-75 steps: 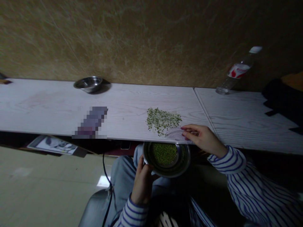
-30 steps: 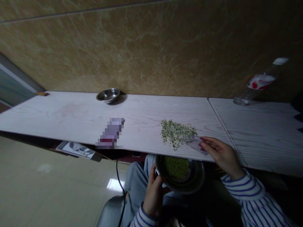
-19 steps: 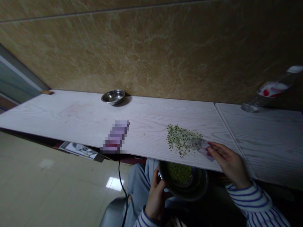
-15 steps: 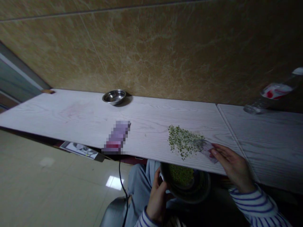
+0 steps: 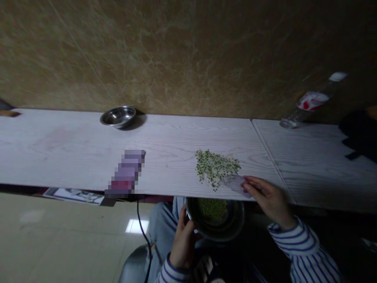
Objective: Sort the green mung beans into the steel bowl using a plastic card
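My left hand (image 5: 184, 239) grips the rim of a metal bowl (image 5: 240, 224), held just under the table's front edge. Green beans (image 5: 213, 208), probably mung beans, lie in it. Between the thumb and fingers of my right hand (image 5: 269, 198) is a thin translucent piece of plastic (image 5: 234, 183), flat on the table near the front edge. Its far end touches the near right side of a spread of green beans mixed with white grains (image 5: 216, 167) on the tabletop.
The long white wood-grain table (image 5: 167, 137) runs along a marbled wall (image 5: 176, 59). At the back left sits a small steel bowl (image 5: 119, 118). A pixelated flat object (image 5: 126, 171) lies near the front edge. A clear bottle (image 5: 312, 102) stands back right, beside something black (image 5: 361, 131).
The view has shifted rightward. My right hand has drawn the plastic piece toward the table's front edge, to the near side of the spread. The bowl stays in my left hand.
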Tool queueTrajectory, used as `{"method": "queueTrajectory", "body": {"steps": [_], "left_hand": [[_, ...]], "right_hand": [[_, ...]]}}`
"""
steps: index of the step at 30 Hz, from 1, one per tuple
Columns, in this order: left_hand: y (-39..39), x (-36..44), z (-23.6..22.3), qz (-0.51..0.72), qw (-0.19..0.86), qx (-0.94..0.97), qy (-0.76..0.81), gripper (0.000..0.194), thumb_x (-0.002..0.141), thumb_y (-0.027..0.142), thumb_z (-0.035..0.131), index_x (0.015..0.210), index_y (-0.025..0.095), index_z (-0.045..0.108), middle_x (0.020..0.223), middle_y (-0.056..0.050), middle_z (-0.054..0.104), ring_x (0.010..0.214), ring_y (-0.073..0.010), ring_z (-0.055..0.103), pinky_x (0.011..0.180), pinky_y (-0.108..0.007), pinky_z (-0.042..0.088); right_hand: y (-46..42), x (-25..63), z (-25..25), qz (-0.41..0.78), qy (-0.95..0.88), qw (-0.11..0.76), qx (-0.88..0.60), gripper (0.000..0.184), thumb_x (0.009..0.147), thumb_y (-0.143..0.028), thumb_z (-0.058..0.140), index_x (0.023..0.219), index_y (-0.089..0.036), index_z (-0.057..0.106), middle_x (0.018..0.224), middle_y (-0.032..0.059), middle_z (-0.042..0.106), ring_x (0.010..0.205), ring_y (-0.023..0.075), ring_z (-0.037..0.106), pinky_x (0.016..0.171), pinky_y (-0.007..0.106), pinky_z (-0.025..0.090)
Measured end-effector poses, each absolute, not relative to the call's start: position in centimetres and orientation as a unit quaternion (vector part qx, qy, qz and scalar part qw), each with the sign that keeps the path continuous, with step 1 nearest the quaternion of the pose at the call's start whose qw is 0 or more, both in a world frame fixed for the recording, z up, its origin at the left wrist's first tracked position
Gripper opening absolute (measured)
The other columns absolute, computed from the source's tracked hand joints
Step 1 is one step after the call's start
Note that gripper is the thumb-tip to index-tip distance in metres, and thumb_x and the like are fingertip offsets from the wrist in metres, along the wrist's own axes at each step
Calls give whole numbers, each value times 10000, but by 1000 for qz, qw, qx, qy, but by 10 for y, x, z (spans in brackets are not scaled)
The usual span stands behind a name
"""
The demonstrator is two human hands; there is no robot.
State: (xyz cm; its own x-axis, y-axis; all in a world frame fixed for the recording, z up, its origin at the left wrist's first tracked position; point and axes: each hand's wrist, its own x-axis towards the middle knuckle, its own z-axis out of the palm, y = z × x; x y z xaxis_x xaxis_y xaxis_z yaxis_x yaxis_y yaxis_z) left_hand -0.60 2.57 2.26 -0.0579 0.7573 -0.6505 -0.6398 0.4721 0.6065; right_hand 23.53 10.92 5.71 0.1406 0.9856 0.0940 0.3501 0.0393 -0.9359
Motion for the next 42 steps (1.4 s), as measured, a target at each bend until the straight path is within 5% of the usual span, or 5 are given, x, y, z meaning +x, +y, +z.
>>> {"method": "queueTrajectory", "body": {"steps": [11, 18, 27, 42], "left_hand": [[32, -5, 24, 517, 661, 52, 541, 759, 672, 312, 748, 1397, 232, 542, 1250, -136, 676, 989, -286, 657, 660, -331, 521], [33, -4, 23, 515, 669, 63, 532, 680, 683, 247, 717, 1344, 221, 563, 1172, -107, 696, 924, -259, 659, 640, -310, 508], [34, -3, 28, 508, 664, 59, 546, 834, 687, 261, 715, 1481, 245, 459, 1248, -126, 683, 955, -265, 654, 700, -349, 531], [32, 0, 29, 514, 662, 54, 543, 784, 657, 243, 718, 1419, 262, 535, 1140, -87, 716, 876, -227, 645, 699, -330, 526]], "right_hand": [[113, 212, 64, 199, -723, 376, -544, 205, 882, -278, 645, 1019, -240, 792, 939, 68, 809, 848, 227, 765, 809, 352, 627], [138, 211, 70, 135, -750, 366, -534, 223, 902, -261, 596, 1014, -241, 788, 930, 65, 812, 810, 228, 766, 789, 361, 612], [168, 215, 73, 137, -754, 367, -528, 237, 902, -264, 583, 1015, -221, 787, 951, 73, 811, 834, 229, 762, 794, 359, 603], [174, 225, 69, 117, -705, 408, -568, 263, 913, -326, 580, 1051, -215, 774, 1010, 90, 803, 892, 249, 763, 843, 390, 605]]}}
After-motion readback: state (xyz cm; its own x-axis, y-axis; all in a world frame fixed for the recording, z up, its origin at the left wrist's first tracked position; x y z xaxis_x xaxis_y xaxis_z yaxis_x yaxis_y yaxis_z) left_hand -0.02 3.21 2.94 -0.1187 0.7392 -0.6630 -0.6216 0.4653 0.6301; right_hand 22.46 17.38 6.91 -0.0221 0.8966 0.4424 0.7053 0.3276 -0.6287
